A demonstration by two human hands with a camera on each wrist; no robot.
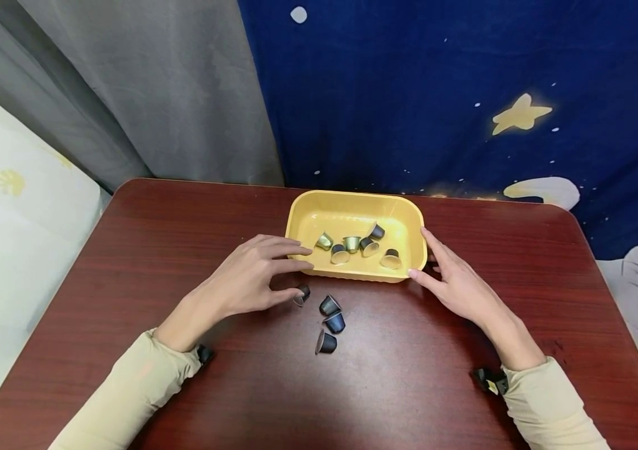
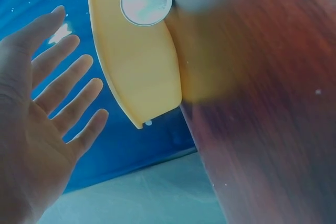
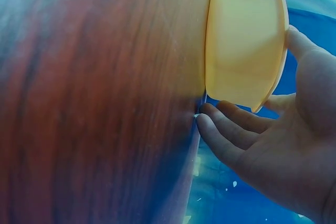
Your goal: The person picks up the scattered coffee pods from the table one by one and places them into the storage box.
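The head view is filled across the top by a navy curtain (image 1: 380,94) printed with stars; the frame crops it above, and a pale animal figure at the right is cut off by the edge. A grey curtain (image 1: 184,81) hangs beside it. The red-brown table (image 1: 408,375) runs out of frame at the bottom. Near its far edge sits a yellow tray (image 1: 319,215); each wrist view shows only one end of it.

Two cream sleeves (image 1: 133,387) are cropped by the lower edge, each with a dark object at the cuff, too unclear to identify. The left hand (image 1: 251,272) overlaps the tray's near left corner, its fingers extended and splayed, palm bare. Its thumb ends at a dark capsule (image 1: 305,291) on the table; whether they touch cannot be told. The right hand (image 1: 453,278) rests straight thumb and index finger against the tray's right end; its other fingers, largely hidden in the head view, stretch out beneath the rim in the right wrist view.

Six capsules (image 1: 352,244) lie inside the tray, two green-gold. Three further dark capsules (image 1: 334,322) lie together before it. In the left wrist view, it is unclear whose round lid (image 2: 146,1) looms.
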